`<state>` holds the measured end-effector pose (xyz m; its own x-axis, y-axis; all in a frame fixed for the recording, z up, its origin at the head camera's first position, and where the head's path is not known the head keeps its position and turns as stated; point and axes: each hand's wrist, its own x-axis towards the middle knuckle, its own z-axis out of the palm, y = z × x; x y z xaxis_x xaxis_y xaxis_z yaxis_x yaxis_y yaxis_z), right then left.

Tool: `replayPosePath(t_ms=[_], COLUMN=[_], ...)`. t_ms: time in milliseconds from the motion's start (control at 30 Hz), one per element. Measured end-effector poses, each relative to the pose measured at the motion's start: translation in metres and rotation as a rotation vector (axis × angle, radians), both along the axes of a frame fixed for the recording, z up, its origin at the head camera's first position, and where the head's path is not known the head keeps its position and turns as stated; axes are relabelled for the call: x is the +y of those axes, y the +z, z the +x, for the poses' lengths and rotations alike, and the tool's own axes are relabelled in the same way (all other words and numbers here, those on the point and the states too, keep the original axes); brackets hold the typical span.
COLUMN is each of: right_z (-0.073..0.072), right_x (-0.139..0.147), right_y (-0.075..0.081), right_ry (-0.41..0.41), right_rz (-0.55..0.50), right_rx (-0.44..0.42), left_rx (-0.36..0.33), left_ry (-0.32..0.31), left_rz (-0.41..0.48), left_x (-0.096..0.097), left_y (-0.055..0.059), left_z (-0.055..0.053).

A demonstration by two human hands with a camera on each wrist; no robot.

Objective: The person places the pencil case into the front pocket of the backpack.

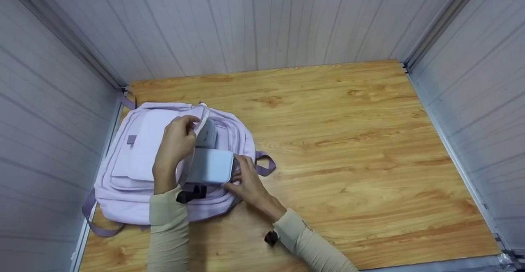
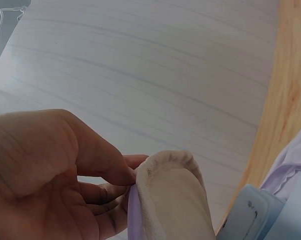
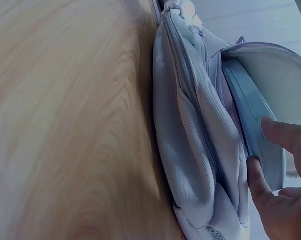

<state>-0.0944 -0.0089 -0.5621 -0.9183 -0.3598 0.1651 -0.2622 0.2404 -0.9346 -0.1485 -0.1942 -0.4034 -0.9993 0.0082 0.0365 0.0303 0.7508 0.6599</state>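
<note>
A lilac backpack (image 1: 141, 149) lies on its back on the wooden surface, its front pocket open. My left hand (image 1: 175, 142) pinches the rim of the pocket's flap (image 2: 178, 200) between thumb and fingers, holding it lifted. A light blue, rounded rectangular case (image 1: 212, 166) sits partly inside the pocket. At its outer end, my right hand (image 1: 248, 184) grips the case with thumb and fingers, as the right wrist view also shows on the case's side (image 3: 250, 110). Beside it in the pocket is a second bluish box (image 1: 208, 136), with dark marks visible in the left wrist view.
Purple straps stick out from the backpack, one loop (image 1: 266, 166) on its right side. Wood-grain board (image 1: 361, 149) extends to the right. Pale panel walls (image 1: 262, 21) enclose the back, left and right sides.
</note>
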Motion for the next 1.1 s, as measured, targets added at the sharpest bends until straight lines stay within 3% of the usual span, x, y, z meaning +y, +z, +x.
replayPosePath(t_ms=[233, 533, 833, 1100], right_z=[-0.003, -0.006, 0.0, -0.006], right_x=[-0.001, 0.001, 0.001, -0.004], right_y=[0.005, 0.009, 0.033, 0.011], right_ry=[0.04, 0.124, 0.27, 0.286], right_rz=[0.017, -0.061, -0.14, -0.065], right_rx=[0.007, 0.0, -0.012, -0.02], left_rx=[-0.006, -0.01, -0.026, -0.009], left_ry=[-0.007, -0.008, -0.007, -0.004], left_rz=[-0.002, 0.0, 0.001, -0.006], left_x=[0.001, 0.001, 0.001, 0.001], left_y=[0.001, 0.0, 0.0, -0.001], left_z=[0.0, -0.001, -0.001, 0.0])
